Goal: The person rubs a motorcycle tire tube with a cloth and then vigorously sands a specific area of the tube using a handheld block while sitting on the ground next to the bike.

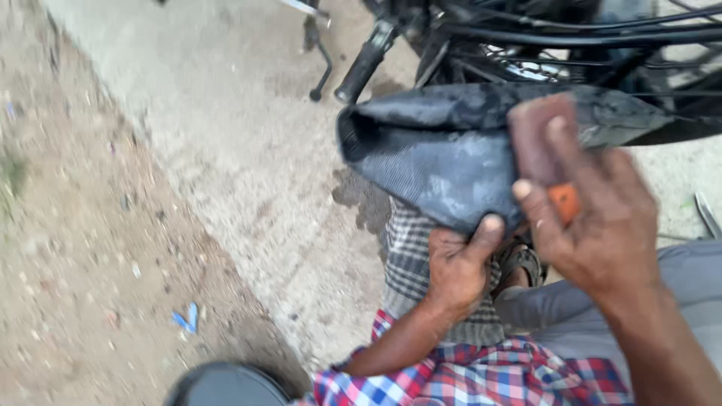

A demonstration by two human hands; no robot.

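Note:
A black rubber inner tube (436, 150) lies folded over my knee, its dusty grey surface facing up. My left hand (459, 267) grips the tube's lower edge, thumb on top. My right hand (594, 218) presses a brown rectangular rubbing block (538, 135) with an orange part (565, 201) against the tube's right side. The hand and block are blurred with motion.
A motorcycle (541, 37) stands behind the tube, with a handlebar grip (362, 66) and a stand (322, 64) on the concrete slab (226, 113). Bare dirt (75, 248) lies to the left with a blue scrap (186, 319). A dark round object (222, 385) sits at the bottom edge.

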